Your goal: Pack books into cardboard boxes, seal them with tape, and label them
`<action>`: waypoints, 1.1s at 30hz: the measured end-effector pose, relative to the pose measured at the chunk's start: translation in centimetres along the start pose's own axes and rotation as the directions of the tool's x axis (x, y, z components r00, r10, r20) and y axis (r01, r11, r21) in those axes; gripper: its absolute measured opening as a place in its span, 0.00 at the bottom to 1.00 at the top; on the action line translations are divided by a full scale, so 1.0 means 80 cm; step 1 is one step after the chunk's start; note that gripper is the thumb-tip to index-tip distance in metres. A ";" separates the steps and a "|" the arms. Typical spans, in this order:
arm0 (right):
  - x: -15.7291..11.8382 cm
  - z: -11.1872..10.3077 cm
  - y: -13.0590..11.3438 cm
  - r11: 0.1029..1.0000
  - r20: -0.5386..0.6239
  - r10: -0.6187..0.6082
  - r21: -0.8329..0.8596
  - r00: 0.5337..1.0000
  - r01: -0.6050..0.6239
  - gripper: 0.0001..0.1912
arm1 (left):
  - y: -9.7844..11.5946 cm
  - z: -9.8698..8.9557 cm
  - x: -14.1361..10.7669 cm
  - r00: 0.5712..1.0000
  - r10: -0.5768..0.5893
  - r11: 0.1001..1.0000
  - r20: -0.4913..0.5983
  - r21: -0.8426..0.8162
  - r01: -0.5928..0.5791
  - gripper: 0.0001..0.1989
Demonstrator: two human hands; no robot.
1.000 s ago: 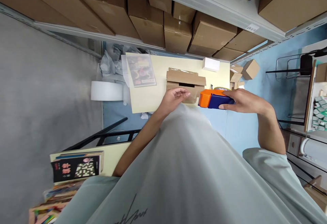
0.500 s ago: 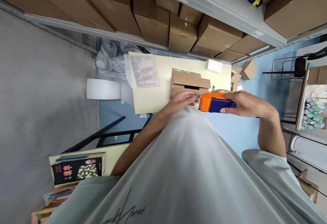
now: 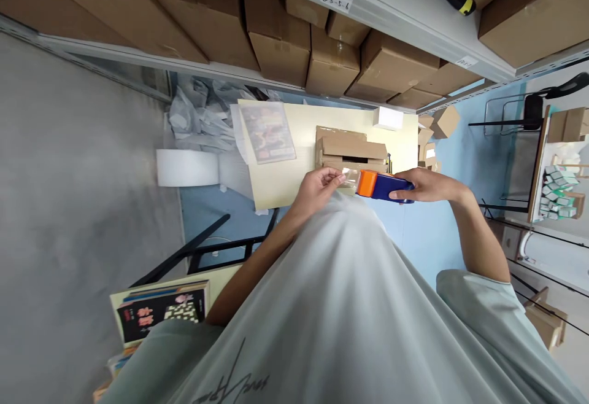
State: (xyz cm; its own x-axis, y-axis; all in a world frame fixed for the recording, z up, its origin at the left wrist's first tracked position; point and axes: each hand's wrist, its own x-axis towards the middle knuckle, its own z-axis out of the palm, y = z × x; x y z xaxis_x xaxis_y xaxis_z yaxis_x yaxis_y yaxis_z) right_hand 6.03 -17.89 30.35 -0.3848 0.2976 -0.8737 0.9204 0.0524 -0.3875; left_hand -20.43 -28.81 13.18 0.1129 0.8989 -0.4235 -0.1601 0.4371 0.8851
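My right hand (image 3: 421,185) is wrapped round an orange and dark blue tape dispenser (image 3: 384,187), held level above the near edge of the table. From its orange end a short length of clear tape (image 3: 351,177) stretches left. The fingertips of my left hand (image 3: 321,186) pinch the loose end of that tape. Just beyond both hands, a cardboard box (image 3: 352,147) lies on the pale yellow tabletop (image 3: 301,177), with a dark gap between its flaps.
A flat plastic-wrapped picture sheet (image 3: 268,132) and a small white box (image 3: 388,118) lie on the table. Shelving with cardboard boxes (image 3: 334,63) overhangs the far side. A white foam roll (image 3: 188,167) is at the left, near a black chair frame (image 3: 221,245) and books (image 3: 161,313).
My left fingers have closed on the tape end, and a strip of clear tape now spans from the dispenser. The dispenser has turned slightly in my right hand.
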 end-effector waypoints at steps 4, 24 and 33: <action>-0.006 0.000 0.006 0.996 -0.005 0.090 0.021 0.996 -0.090 0.37 | -0.017 -0.050 0.004 0.994 -0.027 0.999 -0.110 0.027 0.030 0.27; 0.076 -0.049 -0.015 0.924 -0.084 0.321 -0.192 0.943 -0.332 0.34 | -0.101 -0.084 0.100 0.983 -0.157 0.983 -0.092 -0.108 0.146 0.17; 0.125 -0.047 0.008 0.917 -0.053 0.359 -0.165 0.932 -0.362 0.31 | -0.140 -0.072 0.128 0.981 -0.189 0.973 -0.028 -0.142 0.184 0.23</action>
State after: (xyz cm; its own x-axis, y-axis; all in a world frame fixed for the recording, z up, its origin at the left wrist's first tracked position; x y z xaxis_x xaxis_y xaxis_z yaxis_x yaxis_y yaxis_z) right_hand 3.03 -11.34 22.50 -0.0247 0.3468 -0.9376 0.9952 0.0978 0.0099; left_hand -23.15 -24.29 -2.21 0.1135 0.8003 -0.5887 -0.2745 0.5948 0.7556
